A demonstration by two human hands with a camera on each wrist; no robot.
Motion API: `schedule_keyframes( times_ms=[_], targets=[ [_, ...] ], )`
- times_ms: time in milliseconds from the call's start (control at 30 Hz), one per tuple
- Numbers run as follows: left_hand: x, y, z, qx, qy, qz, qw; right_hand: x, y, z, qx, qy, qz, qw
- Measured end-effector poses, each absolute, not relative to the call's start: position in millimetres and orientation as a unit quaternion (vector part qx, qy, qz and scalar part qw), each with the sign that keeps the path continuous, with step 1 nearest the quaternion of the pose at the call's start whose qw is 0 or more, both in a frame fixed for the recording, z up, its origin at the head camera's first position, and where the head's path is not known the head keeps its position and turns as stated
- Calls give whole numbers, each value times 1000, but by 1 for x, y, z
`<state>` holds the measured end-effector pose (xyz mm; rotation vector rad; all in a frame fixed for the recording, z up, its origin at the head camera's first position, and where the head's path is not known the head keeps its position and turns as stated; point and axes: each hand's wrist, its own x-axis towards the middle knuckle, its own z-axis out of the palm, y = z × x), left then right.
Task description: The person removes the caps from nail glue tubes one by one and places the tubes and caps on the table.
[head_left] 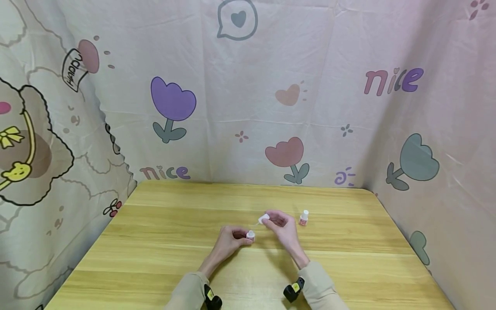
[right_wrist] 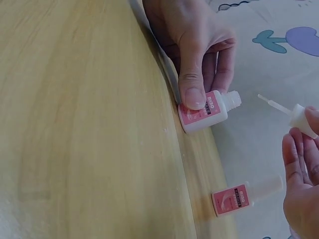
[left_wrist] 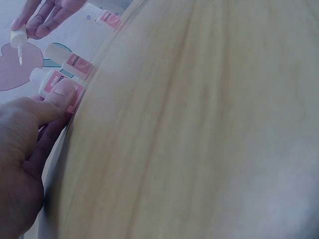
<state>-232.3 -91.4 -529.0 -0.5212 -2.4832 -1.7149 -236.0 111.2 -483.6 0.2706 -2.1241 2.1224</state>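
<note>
A small white bottle with a pink label point(right_wrist: 219, 107) stands uncapped on the table, its neck bare. My left hand point(head_left: 228, 242) grips its body, the thumb lying across the label. Up and to the right of that bottle, my right hand point(head_left: 284, 227) pinches a white brush cap point(right_wrist: 300, 119) between thumb and fingers. A thin brush point(right_wrist: 274, 104) extends from the cap towards the bottle's mouth, apart from it. In the left wrist view, a capped bottle point(left_wrist: 77, 64) of the same kind stands just beyond the held one.
Another capped bottle point(head_left: 304, 218) with a pink label stands on the wooden table point(head_left: 155, 241), right of my right hand. A printed cloth point(head_left: 240, 86) hangs behind the table and along its sides.
</note>
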Motion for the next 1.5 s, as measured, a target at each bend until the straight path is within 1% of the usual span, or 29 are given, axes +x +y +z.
schedule_keyframes(
  times_ms=[367,600,767,1067,1300,1500],
  targets=[
    [-232,-92,-530,-164,-812,-558,40,-237,113,-484,83,-671,733,76],
    [-220,-91,-509,-176,-802,-569,36,-235,112,-481,68,-650,754,60],
    [-217,-91,-504,-179,-798,-575,39,-236,112,-480,66,-643,760,57],
    [-219,-94,-506,-176,-798,-576,31,-235,111,-483,71,-651,753,56],
    [-232,-96,-530,-166,-800,-575,33,-234,106,-483,68,-672,736,55],
    [-233,-101,-533,-176,-786,-592,32,-232,103,-484,72,-712,697,47]
  ],
)
